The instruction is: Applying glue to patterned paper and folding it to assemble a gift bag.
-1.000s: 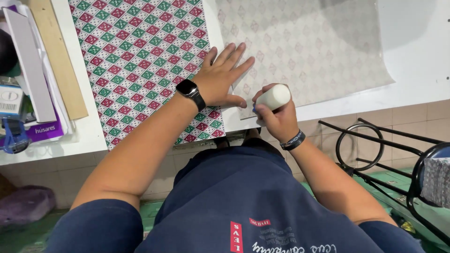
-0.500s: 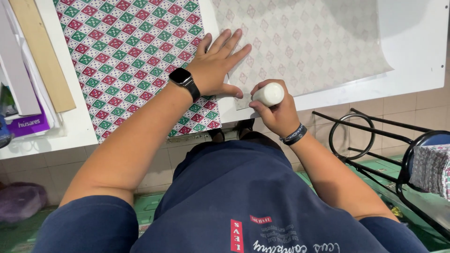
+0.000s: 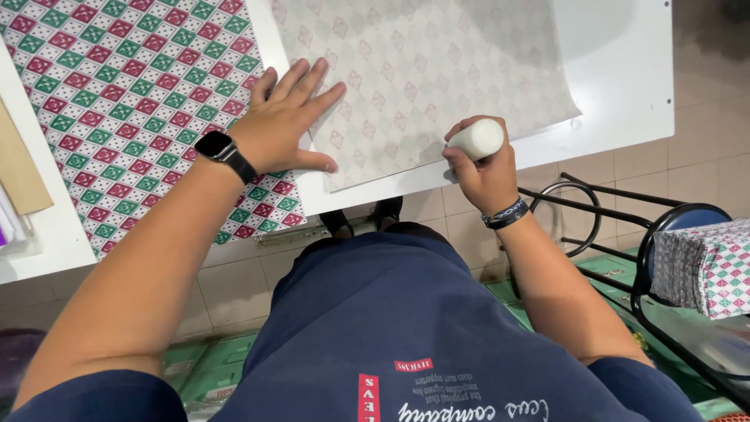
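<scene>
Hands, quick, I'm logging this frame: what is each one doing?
Left hand: open, flat, on the patterned sheet and the pale sheet.
Right hand: closed around a white cylinder.

We count two patterned sheets on the worktop (image 3: 625,78): one red-and-green sheet (image 3: 133,86) and one pale sheet (image 3: 437,70). We see one white stick (image 3: 475,139), one wristwatch (image 3: 224,155), one bracelet (image 3: 506,215).
</scene>
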